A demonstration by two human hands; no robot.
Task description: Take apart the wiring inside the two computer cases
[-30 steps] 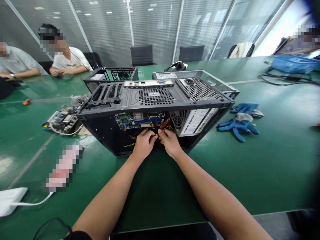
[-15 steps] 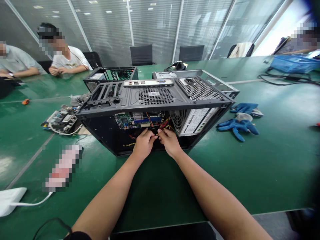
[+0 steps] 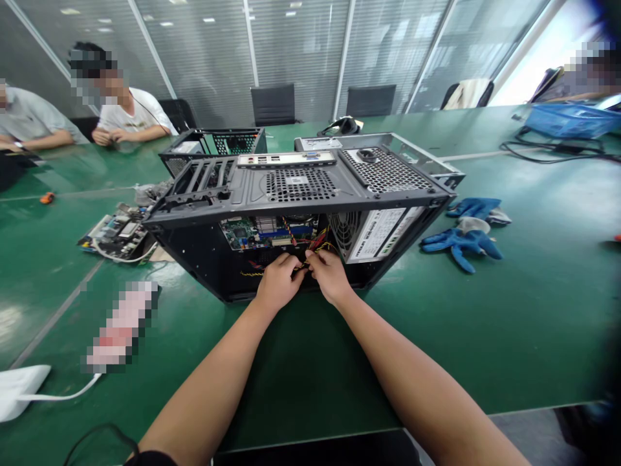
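- Thin red, yellow and black plastic-coated wires point(image 3: 319, 242) lie inside the lower opening of the case, straight ahead of the hands; the bundle slopes down from beside the power supply to the fingertips, its upper part nearer the right hand.
- The right hand point(image 3: 331, 277) has its thumb and fingers drawn together, pinching the wires; the exact contact is too small to make out.
- The left hand point(image 3: 278, 279), almost touching it, is likewise closed on them, fingers curled.
- Around them stands the black metal computer case point(image 3: 250, 188), ported panel upward, open side toward the person.
- Inside, the silver-grey boxy power supply point(image 3: 381, 234) sits to the right, the green circuit board point(image 3: 237, 235) to the left.
- Blue-and-white fabric gloves point(image 3: 463, 247) lie right of the case.
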